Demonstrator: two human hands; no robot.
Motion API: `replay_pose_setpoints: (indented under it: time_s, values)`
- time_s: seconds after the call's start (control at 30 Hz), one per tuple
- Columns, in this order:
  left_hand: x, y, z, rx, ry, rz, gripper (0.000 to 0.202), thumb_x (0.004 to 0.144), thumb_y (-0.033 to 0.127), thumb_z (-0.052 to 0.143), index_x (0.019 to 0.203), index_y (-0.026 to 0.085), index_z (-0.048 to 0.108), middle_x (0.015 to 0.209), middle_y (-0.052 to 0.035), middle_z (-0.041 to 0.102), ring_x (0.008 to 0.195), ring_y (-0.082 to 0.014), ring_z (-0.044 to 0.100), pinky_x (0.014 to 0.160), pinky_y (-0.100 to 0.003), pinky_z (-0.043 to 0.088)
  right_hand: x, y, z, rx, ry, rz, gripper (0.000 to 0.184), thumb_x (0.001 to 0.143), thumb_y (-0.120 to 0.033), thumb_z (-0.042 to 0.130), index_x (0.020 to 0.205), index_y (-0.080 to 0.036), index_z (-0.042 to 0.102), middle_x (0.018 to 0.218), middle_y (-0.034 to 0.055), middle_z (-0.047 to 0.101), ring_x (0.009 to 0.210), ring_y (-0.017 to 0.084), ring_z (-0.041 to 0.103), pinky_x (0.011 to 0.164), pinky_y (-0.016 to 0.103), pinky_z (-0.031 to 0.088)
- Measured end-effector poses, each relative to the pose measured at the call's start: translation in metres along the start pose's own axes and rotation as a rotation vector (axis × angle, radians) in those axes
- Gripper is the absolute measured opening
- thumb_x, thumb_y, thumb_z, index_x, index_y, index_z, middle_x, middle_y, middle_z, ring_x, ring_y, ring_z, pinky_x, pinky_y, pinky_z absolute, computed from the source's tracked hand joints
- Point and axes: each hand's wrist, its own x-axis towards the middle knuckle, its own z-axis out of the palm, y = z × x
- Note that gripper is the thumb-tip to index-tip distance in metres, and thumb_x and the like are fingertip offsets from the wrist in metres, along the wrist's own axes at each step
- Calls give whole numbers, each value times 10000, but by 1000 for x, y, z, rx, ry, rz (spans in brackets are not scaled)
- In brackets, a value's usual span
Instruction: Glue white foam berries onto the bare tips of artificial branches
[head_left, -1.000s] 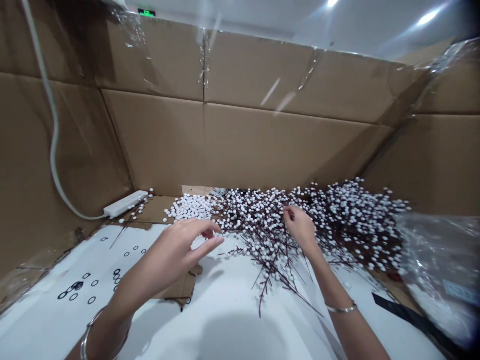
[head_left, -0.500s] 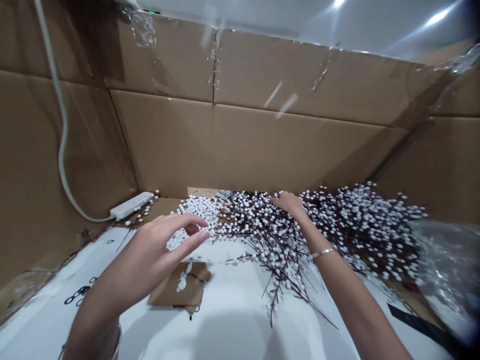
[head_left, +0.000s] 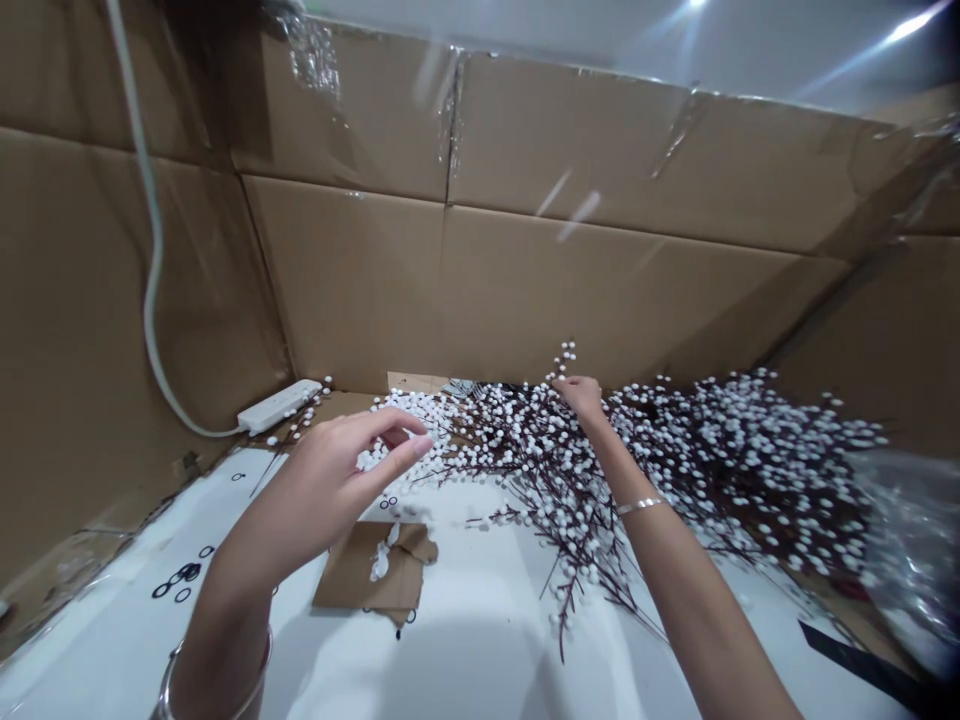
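Two hands filled my head-camera view. The left hand [head_left: 352, 465] hung half-curled, its fingers narrowed above loose white beads [head_left: 405, 425], holding nothing that I could see. The right hand [head_left: 581, 397] rested its fingertips [head_left: 564, 384] in the top of a heap of white-beaded sprigs [head_left: 720, 460], but I could not tell whether it pinched a stem. The heap sprawled over a white sheet [head_left: 465, 650] against cardboard walls [head_left: 525, 290]. Those thin, tangled stems looked best worked with light fingertip touches, easing one sprig free at a time. A cardboard scrap [head_left: 371, 565] lay below the left hand, with black rings [head_left: 180, 580] further left. A white power strip [head_left: 279, 405] sat by the wall, and I could read no brand or label anywhere.
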Motion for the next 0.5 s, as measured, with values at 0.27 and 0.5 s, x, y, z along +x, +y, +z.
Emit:
replay_pose_setpoints:
  time_s: [0.27,0.5]
  values:
    - [11,-5,3,-24,27,-66,322,929,527,488,960,256,660,945,0,711,826,-167,649,682,-265,486,-37,-3,3,248,100,-172,299,764,-418,534,777,-155,676,603,26,652,600,158,560,616,246,412]
    - [14,-12,5,-48,20,-84,334,931,534,478,957,256,661,944,-4,714,827,-170,653,691,-277,483,-40,9,3,328,78,-73,235,744,-346,503,732,-160,645,600,31,652,524,147,511,546,248,379]
